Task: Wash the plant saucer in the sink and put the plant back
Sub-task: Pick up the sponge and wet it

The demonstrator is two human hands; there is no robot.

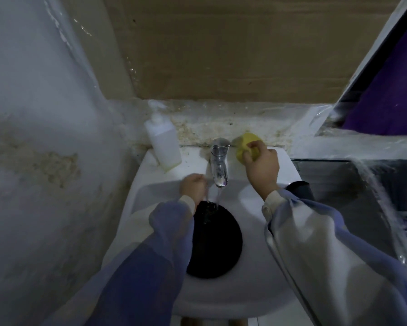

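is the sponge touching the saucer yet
No, the right hand holds the sponge up by the tap, apart from the saucer down in the sink.

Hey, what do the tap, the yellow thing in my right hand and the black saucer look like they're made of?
The tap: chromed metal, going by its mirror-like shine. The yellow thing: probably a foam sponge, matt, dented where the right hand grips it. The saucer: likely plastic, matt black; the dim light leaves it open.

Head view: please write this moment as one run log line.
left hand holds saucer in sink under running tap | right hand grips sponge beside tap
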